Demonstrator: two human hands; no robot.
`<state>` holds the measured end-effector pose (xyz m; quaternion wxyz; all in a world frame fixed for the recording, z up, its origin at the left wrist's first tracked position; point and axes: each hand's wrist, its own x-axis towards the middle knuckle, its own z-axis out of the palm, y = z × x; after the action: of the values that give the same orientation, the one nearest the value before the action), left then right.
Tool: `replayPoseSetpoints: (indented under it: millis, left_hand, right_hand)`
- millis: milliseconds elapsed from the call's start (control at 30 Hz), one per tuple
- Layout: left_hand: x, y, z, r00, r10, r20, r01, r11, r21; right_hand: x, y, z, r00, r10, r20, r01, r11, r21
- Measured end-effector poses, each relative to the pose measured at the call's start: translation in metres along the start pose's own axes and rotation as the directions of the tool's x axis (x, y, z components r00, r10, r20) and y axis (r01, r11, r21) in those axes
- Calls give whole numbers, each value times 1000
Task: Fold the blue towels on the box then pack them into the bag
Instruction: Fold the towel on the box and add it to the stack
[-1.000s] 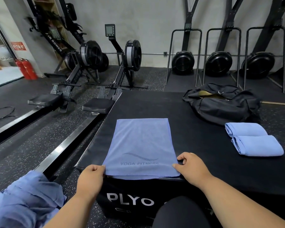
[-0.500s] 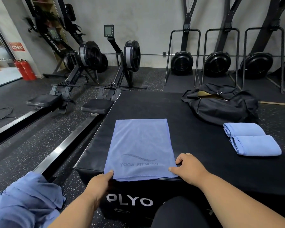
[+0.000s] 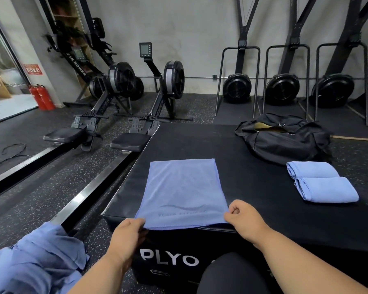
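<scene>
Where it lies flat at the near edge of the box [image 3: 263, 209], the towel [image 3: 182, 192] is pale blue, faintly printed; the left hand [image 3: 126, 236] and right hand [image 3: 245, 221] each pinch a near corner; the bag [image 3: 285, 141] sits beyond.
</scene>
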<state>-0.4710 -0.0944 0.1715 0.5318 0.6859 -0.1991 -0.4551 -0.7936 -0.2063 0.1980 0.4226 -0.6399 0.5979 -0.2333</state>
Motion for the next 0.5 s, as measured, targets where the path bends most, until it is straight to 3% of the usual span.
replayPoseSetpoints:
  millis: [133, 267, 400, 500]
  left_hand:
    - [-14, 3, 0, 999, 34, 3, -34, 999, 5]
    - [-25, 10, -4, 997, 77, -22, -77, 997, 14]
    - [-42, 19, -10, 988, 116, -106, -116, 993, 10]
    - [-60, 23, -15, 978, 172, -120, -158, 980, 118]
  right_hand:
    - [-11, -4, -5, 1000, 17, 5, -17, 972, 232]
    - [-24, -10, -2, 998, 18, 65, -48, 871, 488]
    - [-34, -11, 1, 996, 36, 86, -76, 846, 528]
    - [-43, -16, 0, 997, 32, 65, -60, 861, 504]
